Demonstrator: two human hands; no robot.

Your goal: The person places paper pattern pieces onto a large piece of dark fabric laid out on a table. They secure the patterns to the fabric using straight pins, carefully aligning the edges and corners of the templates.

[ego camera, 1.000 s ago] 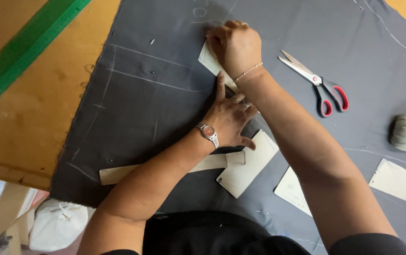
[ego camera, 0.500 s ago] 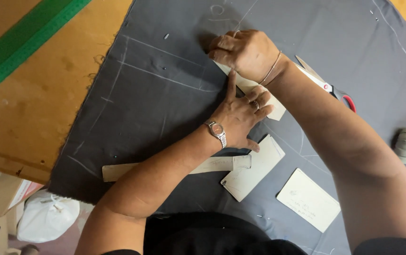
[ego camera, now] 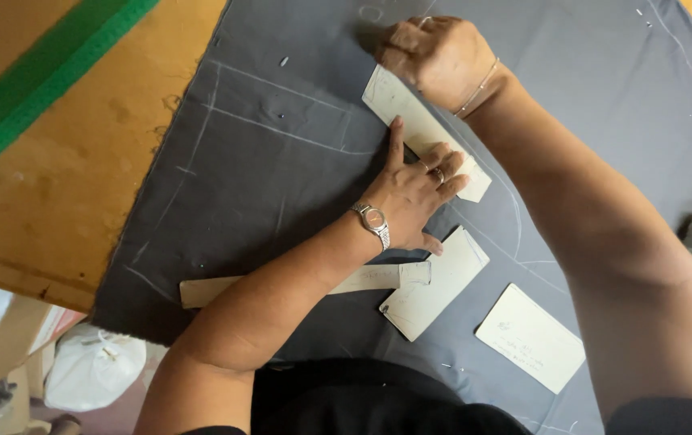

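Your left hand lies flat and open, fingers spread, pressing down on a pale card template that rests on the grey cloth spread over the desk. Your right hand is curled into a closed grip at the far end of the same template; what its fingertips pinch is hidden, so you cannot tell whether anything is in them. The template runs slantwise between the two hands, touching both. Chalk lines cross the cloth just to the left of your left hand. Just behind your left wrist lie a long narrow card strip and a broader card piece, touching each other. Another card piece lies apart, under your right forearm.
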